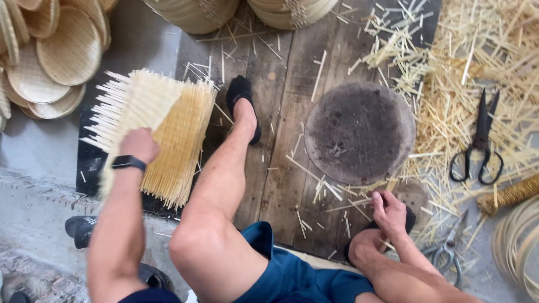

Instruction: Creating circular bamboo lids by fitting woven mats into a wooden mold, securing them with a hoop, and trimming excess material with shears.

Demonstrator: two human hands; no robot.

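My left hand (138, 145), with a black band on its wrist, grips a square woven bamboo mat (151, 120) from a stack of such mats lying at my left. The top mat is pale and tilted, its loose strip ends sticking out toward the upper left. My right hand (388, 210) rests by my right knee, fingers curled over a thin bamboo strip (359, 203) on the wooden boards. My left leg stretches forward between the hands, its foot in a black slipper (242, 96).
A round dark block (359, 132) sits on the wooden boards (283, 112). Large black scissors (480, 140) lie on bamboo offcuts at right; small snips (448, 249) lie near my right knee. Stacked round woven trays (53, 53) fill the upper left. Coiled strips (514, 241) lie at the right edge.
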